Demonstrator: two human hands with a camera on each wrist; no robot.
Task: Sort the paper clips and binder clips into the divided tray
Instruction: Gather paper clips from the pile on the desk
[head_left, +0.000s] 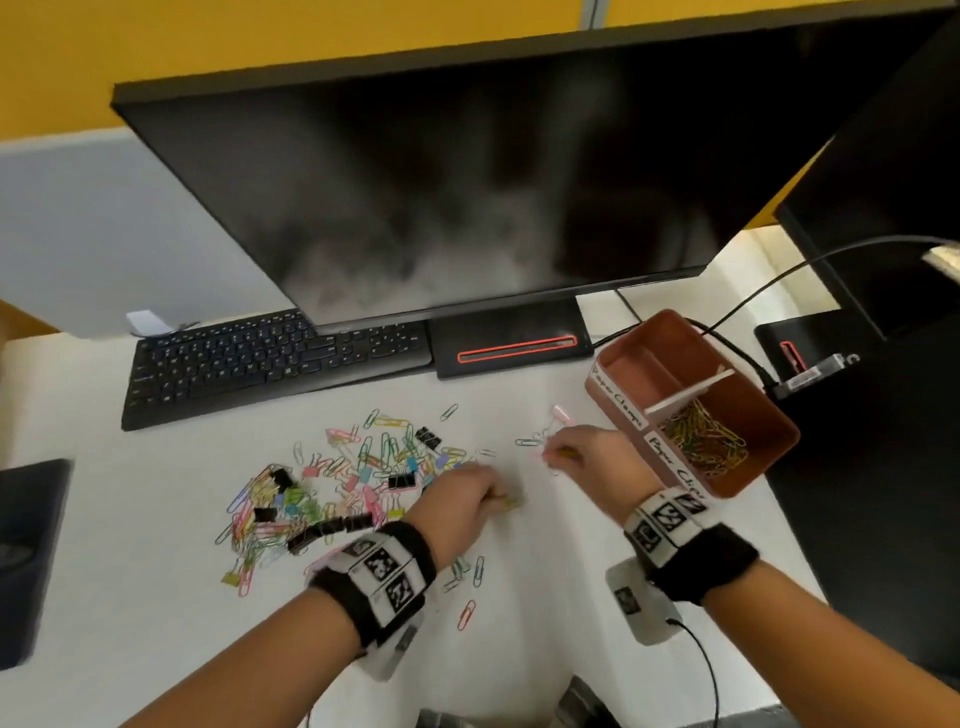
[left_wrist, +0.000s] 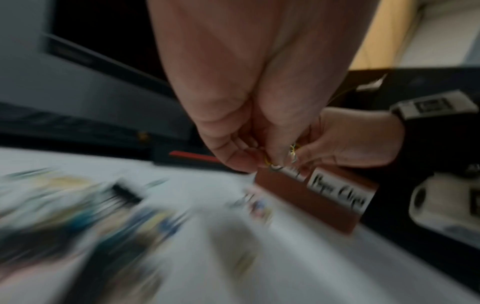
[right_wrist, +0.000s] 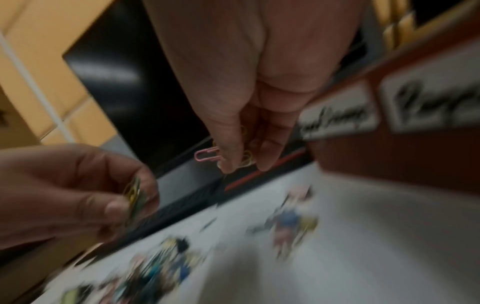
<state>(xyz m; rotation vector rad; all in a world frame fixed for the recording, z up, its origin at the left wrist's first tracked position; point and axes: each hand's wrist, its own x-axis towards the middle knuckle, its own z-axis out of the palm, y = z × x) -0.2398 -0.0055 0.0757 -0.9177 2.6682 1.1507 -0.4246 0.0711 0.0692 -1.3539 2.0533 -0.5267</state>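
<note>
A mixed pile of coloured paper clips and binder clips (head_left: 337, 483) lies on the white desk. The brown divided tray (head_left: 670, 332) stands to the right; its near compartment holds many paper clips (head_left: 706, 441). My left hand (head_left: 493, 501) pinches a few yellow-green paper clips (head_left: 511, 501) just right of the pile. The wrist view shows that pinch (left_wrist: 272, 162), blurred. My right hand (head_left: 550, 454) hovers beside the tray's labelled wall, pinching a pink paper clip (right_wrist: 206, 155) and yellow ones (right_wrist: 246, 159) between thumb and fingers (right_wrist: 242, 164).
A black keyboard (head_left: 270, 358) and a large monitor (head_left: 441, 197) stand behind the pile. A small cluster of clips (head_left: 535, 439) lies near the right hand, and loose ones (head_left: 467, 613) sit by the left wrist. Cables (head_left: 737, 312) run behind the tray. Dark desk lies to the right.
</note>
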